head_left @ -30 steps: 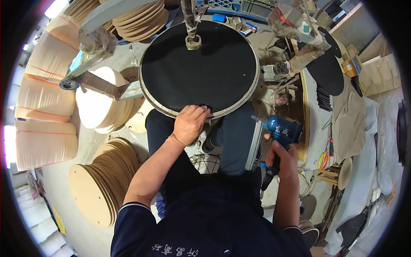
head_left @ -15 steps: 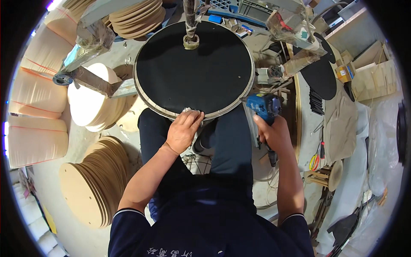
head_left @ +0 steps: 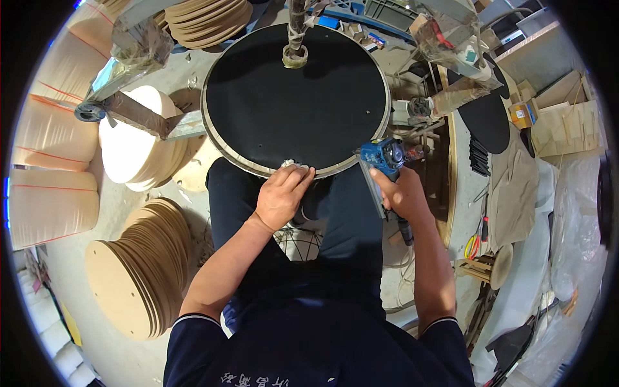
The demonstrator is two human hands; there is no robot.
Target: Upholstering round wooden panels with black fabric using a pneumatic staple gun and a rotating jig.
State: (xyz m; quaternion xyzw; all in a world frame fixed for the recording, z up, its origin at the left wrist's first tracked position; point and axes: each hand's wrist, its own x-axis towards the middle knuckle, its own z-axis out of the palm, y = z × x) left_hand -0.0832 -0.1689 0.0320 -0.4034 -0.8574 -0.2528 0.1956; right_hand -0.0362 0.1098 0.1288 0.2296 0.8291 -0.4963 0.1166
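Note:
A large round disc (head_left: 296,109), covered in black fabric with a pale rim, lies flat in front of me above my knees. At its near edge my left hand (head_left: 282,193) has its fingers bent over the rim, pressed close together. A crumpled whitish scrap (head_left: 290,164) shows at those fingertips; what it is I cannot make out. My right hand (head_left: 403,192) is wrapped round the handle of a blue staple gun (head_left: 380,155). The gun's nose meets the disc's rim at the near right. A hose fitting shows below the handle.
A wrapped vertical post (head_left: 296,39) comes down onto the disc's far part. Metal arms (head_left: 187,126) flank it. Stacks of brown boards (head_left: 138,271) and white foam rounds (head_left: 138,138) stand left. On the right bench (head_left: 467,213) lie black strips, a screwdriver and yellow-handled scissors (head_left: 474,246).
My right hand has carried the staple gun a little left along the rim. My left hand stays at the near edge, shifted slightly right. The whole view has shifted a little.

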